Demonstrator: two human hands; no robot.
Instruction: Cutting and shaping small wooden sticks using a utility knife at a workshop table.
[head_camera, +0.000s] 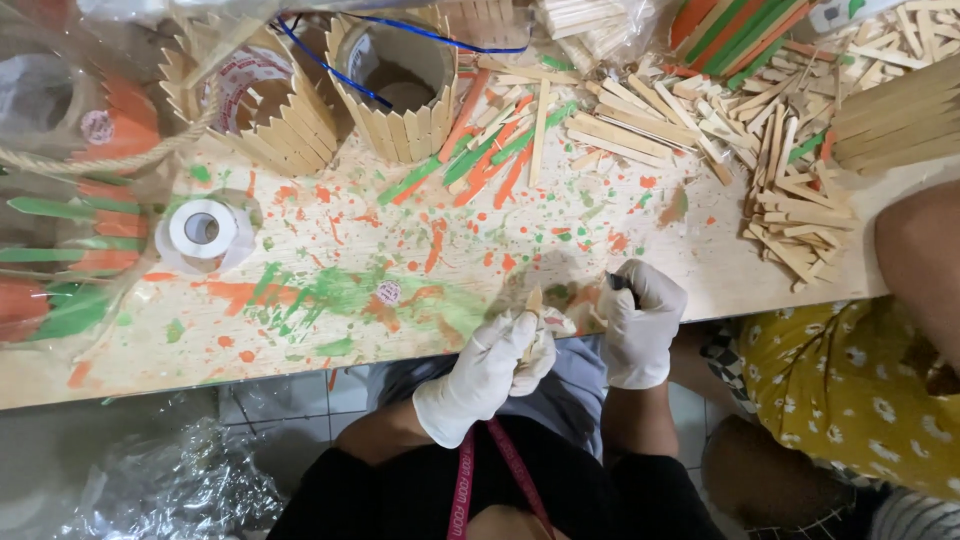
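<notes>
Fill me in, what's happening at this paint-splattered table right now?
A person in white gloves works at the near edge of the wooden table, which is spattered with orange and green paint. The left hand holds a small wooden stick upright; the right hand grips a small dark tool beside it. Farther back stand two stick-clad cylinder holders, a tape roll, and heaps of plain and painted sticks. A second person in yellow floral clothing sits to the right.
</notes>
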